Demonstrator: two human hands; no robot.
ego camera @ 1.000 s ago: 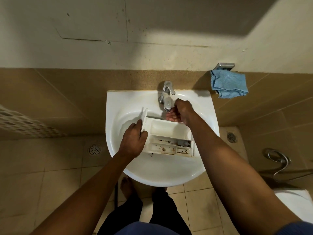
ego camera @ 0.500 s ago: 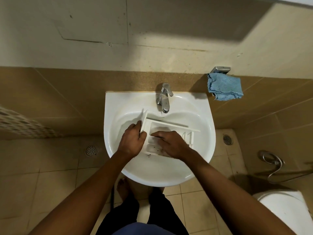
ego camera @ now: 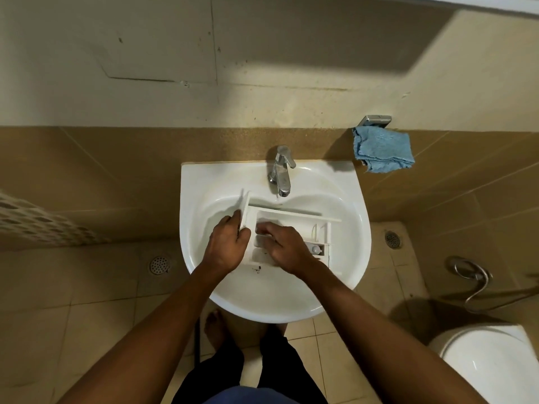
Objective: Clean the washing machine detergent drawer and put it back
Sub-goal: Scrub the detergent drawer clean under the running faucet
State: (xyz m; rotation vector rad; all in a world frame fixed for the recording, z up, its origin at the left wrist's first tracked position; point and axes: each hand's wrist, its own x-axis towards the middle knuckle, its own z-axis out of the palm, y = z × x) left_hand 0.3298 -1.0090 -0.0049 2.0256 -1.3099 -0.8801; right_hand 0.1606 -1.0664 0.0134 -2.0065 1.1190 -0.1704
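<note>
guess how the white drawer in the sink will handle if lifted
The drawer looks like thin moulded plastic, so probably stiff and light. It lies in the sink below the tap, so likely wet and slippery. The left hand grips its front panel, probably a handle.

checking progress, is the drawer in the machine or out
Out: the drawer is in the sink, left hand gripping its front end, right hand reaching inside it.

White detergent drawer lies in sink, below tap. Left hand grips the drawer's left end panel. Right hand palm down over the near compartments, fingertips inside, blurred. Dark specks on basin near the drawer. Blue cloth hangs on the wall, far right.
</note>
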